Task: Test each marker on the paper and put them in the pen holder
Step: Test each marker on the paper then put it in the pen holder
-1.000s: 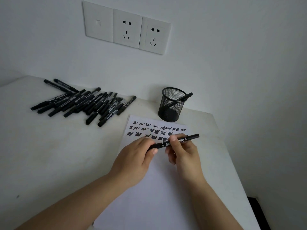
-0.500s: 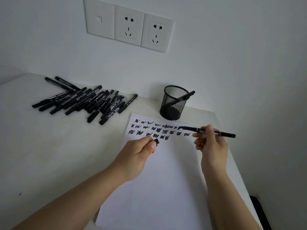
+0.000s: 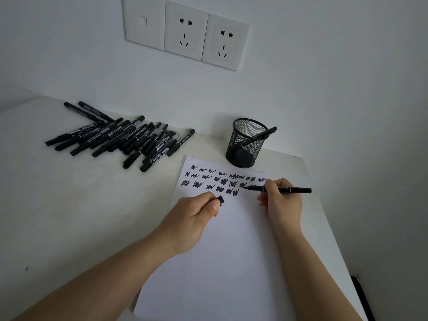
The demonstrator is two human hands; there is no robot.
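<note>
Lowering marker (image 3: 278, 189) tip — paper (image 3: 222, 251) reached.

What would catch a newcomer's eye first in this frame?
Probably the right hand holding an uncapped marker with its tip at the rows of black scribbles on the paper, while the left hand holds the cap. Next, the heap of black markers at back left, and the mesh pen holder behind the paper with one marker inside.

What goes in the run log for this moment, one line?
phase: testing | right hand: grips uncapped marker, tip at paper | left hand: holds cap | pen holder: one marker inside
</note>
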